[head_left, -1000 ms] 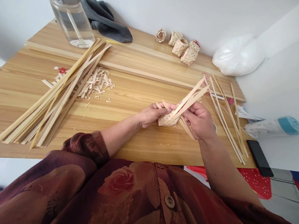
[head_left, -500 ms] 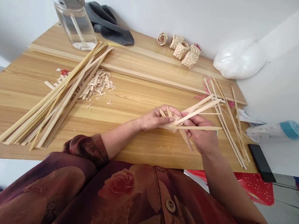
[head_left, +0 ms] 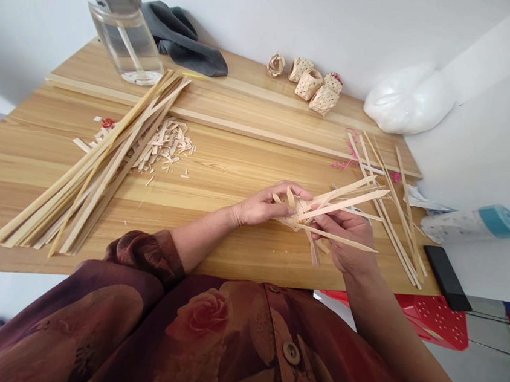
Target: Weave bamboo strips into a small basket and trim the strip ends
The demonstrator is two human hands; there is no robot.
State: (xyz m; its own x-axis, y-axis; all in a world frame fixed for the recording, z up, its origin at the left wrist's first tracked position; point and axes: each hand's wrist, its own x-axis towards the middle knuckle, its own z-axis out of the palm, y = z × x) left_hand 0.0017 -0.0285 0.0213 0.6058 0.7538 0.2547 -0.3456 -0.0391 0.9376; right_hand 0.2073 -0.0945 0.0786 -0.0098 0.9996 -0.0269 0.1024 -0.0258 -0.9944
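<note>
Both my hands hold a small half-woven bamboo piece (head_left: 297, 212) just above the wooden table (head_left: 221, 169), near its front edge. My left hand (head_left: 265, 205) pinches its left side with fingers closed. My right hand (head_left: 347, 240) grips its right side from below, and several loose strip ends (head_left: 349, 198) fan out rightward over that hand. One strip points toward the lower right.
A long bundle of bamboo strips (head_left: 103, 157) lies at left beside a heap of offcuts (head_left: 166, 145). More strips (head_left: 386, 199) lie at right. Several finished woven pieces (head_left: 312, 84), a water jug (head_left: 120, 22), grey cloth (head_left: 184, 41) and white bag (head_left: 408, 98) stand at the back. A phone (head_left: 447, 269) lies at the right edge.
The woven piece has turned in my hands, and its free strips have swung down from pointing up-right to lying nearly level toward the right. Both hands sank slightly toward me.
</note>
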